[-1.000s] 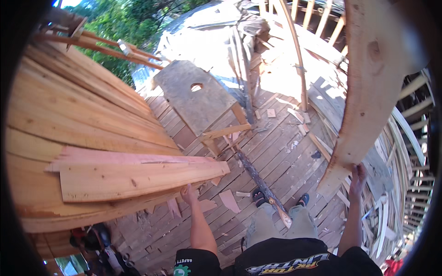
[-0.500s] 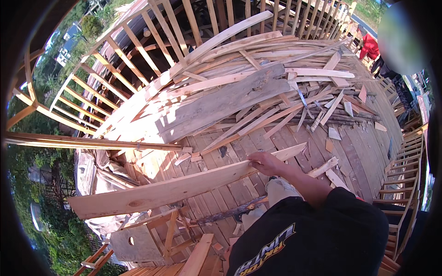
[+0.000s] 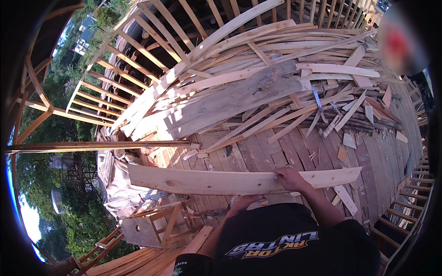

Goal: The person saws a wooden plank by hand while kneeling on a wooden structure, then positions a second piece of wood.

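Observation:
I hold a long pale wooden plank (image 3: 202, 180) level across my front, above a plank deck (image 3: 271, 154). My right hand (image 3: 290, 178) grips its top edge right of the middle. My left hand (image 3: 243, 203) is curled against the plank's underside close to my body, its fingers partly hidden. The plank runs from a cut end at the left to a slanted end (image 3: 354, 173) at the right. Ahead lies a big heap of loose boards and offcuts (image 3: 258, 87).
A curved timber railing (image 3: 133, 78) bounds the deck at the left and back, with trees below. A small wooden stool (image 3: 159, 225) and a crumpled tarp (image 3: 115, 184) sit at the lower left. Another person (image 3: 400, 37) stands at the upper right. Offcuts litter the deck.
My view has swung from a stack of boards to the scrap heap. The plank has come up closer to my body and level, with both hands now on it.

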Tool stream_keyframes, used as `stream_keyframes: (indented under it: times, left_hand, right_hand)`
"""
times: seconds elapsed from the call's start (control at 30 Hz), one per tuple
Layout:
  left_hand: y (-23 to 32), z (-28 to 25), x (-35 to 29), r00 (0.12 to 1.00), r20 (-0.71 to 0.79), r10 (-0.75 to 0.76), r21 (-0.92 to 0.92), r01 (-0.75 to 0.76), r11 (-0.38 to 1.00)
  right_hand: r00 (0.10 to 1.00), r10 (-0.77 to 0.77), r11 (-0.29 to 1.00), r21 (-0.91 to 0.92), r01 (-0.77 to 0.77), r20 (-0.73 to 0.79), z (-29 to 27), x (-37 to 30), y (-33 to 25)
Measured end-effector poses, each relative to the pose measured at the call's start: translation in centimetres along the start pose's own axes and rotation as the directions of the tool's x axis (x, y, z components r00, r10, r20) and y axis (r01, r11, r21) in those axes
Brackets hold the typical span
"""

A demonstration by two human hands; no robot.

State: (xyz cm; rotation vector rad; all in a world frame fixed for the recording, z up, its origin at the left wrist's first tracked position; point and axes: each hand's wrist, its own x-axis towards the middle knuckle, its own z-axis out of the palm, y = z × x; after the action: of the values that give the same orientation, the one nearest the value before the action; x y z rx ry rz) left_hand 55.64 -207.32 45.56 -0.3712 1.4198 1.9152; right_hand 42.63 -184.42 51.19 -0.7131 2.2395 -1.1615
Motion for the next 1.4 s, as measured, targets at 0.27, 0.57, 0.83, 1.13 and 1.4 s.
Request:
stream_keyframes:
  times: [0.27, 0.57, 0.83, 1.13, 1.4]
  left_hand:
    - [8.0, 6.7, 9.2, 0.992, -0.059, 0.112, -0.500, -0.126, 0.857]
    - [13.5, 6.5, 18.8, 1.000, -0.018, -0.001, -0.392, -0.006, 0.920]
    - [18.8, 6.5, 27.6, 0.994, -0.028, -0.104, -0.341, 0.088, 0.936]
    - [23.5, 11.8, 34.8, 0.983, 0.016, -0.182, -0.208, 0.181, 0.961]
    - [24.5, 21.7, 44.8, 0.971, -0.023, -0.237, -0.124, 0.232, 0.965]
  right_hand:
    - [0.896, 0.073, 0.983, -0.120, -0.139, -0.439, -5.4, -1.2, 1.0]
    - [0.303, 0.337, 0.858, 0.158, -0.489, -0.892, -4.7, -14.3, 9.4]
    - [-0.268, 0.934, 0.278, 0.951, 0.137, -0.235, -5.1, -23.7, 20.4]
    - [-0.425, 0.905, 0.268, 0.788, 0.554, -0.009, -8.1, -29.9, 22.4]
    - [-0.511, 0.859, 0.360, 0.658, 0.662, 0.044, -18.3, -45.3, 33.1]
